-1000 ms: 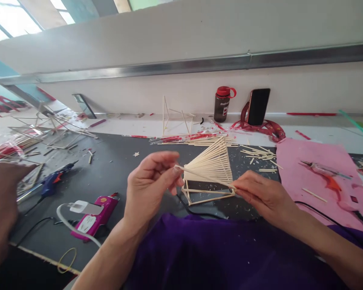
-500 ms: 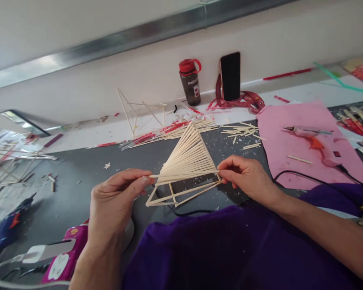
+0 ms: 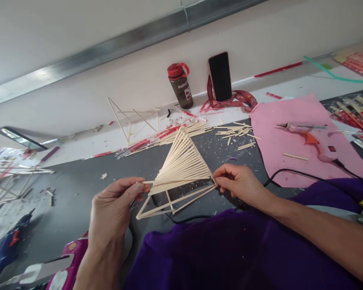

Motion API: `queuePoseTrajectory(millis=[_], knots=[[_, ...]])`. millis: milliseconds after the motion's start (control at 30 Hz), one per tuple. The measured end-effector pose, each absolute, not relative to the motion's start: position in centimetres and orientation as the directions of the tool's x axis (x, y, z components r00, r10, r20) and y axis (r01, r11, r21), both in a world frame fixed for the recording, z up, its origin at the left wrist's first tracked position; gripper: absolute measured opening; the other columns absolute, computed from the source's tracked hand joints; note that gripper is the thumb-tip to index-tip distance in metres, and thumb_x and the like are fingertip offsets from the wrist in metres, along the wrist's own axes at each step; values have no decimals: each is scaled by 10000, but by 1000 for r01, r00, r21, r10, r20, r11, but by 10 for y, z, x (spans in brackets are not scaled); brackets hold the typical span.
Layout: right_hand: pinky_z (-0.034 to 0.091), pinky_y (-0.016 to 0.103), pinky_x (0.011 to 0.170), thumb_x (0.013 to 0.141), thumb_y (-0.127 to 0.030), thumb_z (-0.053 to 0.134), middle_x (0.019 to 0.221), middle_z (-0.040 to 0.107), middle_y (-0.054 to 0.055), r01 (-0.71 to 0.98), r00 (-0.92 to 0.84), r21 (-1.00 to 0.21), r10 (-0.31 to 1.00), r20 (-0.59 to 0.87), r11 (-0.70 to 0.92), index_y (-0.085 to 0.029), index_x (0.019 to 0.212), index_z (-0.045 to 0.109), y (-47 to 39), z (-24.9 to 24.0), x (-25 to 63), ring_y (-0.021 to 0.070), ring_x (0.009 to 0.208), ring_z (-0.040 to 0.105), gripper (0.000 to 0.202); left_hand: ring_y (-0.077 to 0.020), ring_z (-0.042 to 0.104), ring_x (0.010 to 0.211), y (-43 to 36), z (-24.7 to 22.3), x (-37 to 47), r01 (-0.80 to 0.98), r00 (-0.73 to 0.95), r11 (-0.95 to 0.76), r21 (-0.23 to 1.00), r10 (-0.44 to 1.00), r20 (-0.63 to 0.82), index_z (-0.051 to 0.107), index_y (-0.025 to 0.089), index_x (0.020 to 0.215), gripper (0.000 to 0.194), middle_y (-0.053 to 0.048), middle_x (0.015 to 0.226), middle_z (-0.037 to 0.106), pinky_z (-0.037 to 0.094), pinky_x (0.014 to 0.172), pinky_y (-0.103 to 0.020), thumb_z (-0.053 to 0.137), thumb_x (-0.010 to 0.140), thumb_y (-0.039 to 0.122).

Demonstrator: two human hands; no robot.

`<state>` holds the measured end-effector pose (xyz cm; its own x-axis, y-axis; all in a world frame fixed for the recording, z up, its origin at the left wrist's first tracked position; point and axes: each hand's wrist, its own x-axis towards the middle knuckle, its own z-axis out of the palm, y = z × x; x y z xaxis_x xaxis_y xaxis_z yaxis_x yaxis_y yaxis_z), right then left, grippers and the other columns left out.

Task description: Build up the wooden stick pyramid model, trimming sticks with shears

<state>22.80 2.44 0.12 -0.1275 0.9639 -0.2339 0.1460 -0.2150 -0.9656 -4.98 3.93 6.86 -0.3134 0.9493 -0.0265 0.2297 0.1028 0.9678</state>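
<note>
A thin wooden stick (image 3: 148, 182) is pinched at its left end by my left hand (image 3: 116, 205). The stick lies across the front of a stick model (image 3: 184, 157), whose many pale sticks fan out from a peak into a twisted slanted face. Below that face is an open triangular base of sticks. My right hand (image 3: 238, 181) is closed, thumb and finger pinching at the right corner of the model. The stick's right end rests just beside those fingertips, which partly hide the corner.
Behind the model lie wrapped and loose sticks (image 3: 234, 131). A glue gun (image 3: 311, 139) rests on pink paper (image 3: 269, 141) at right, its cord trailing forward. A bottle (image 3: 181, 88) and a phone (image 3: 220, 76) stand by the wall. A blue glue gun (image 3: 12, 241) lies at left.
My right hand has gone from the stick's right end to the model's corner. The stick now lies closer against the front sticks. The whole view has shifted slightly.
</note>
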Motion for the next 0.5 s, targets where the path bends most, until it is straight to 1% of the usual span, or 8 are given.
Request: queuePoseTrajectory(millis=[133, 267, 333, 433, 500], knots=[[368, 153, 374, 754, -243, 597, 612, 626, -25, 190, -121, -962, 968, -222, -197, -176, 789, 651, 24, 5, 226, 88, 486, 579, 93, -79, 545, 509, 38, 68, -52, 213, -324, 104, 972, 946, -30, 741, 195, 714, 214, 1, 600, 702, 431, 484, -157, 841, 555, 298], [359, 163, 375, 760, -276, 601, 661, 654, -14, 179, -128, -967, 970, -208, -184, -177, 801, 663, 22, 4, 225, 90, 488, 582, 124, -81, 545, 514, 36, 67, -53, 200, -295, 98, 975, 955, -36, 745, 208, 719, 208, 4, 605, 703, 439, 499, -162, 842, 564, 306], [356, 165, 384, 769, -285, 596, 623, 638, -22, 173, -132, -968, 970, -204, -180, -178, 815, 670, 21, 4, 225, 91, 481, 573, 138, -86, 551, 521, 36, 66, -55, 207, -283, 91, 974, 959, -30, 749, 209, 729, 208, 2, 609, 704, 449, 514, -170, 842, 570, 306], [346, 165, 394, 788, -286, 578, 542, 586, -46, 165, -142, -969, 967, -210, -187, -182, 816, 674, 19, 6, 225, 86, 458, 547, 145, -99, 573, 557, 35, 65, -58, 255, -270, 79, 964, 963, -8, 754, 214, 744, 213, 0, 631, 710, 458, 534, -177, 838, 581, 322], [333, 163, 390, 797, -279, 564, 520, 565, -56, 171, -143, -966, 965, -220, -195, -185, 805, 674, 18, 7, 225, 80, 444, 532, 145, -103, 582, 595, 33, 68, -62, 335, -238, 74, 939, 971, 8, 758, 224, 759, 213, 3, 662, 715, 455, 547, -172, 830, 598, 343]])
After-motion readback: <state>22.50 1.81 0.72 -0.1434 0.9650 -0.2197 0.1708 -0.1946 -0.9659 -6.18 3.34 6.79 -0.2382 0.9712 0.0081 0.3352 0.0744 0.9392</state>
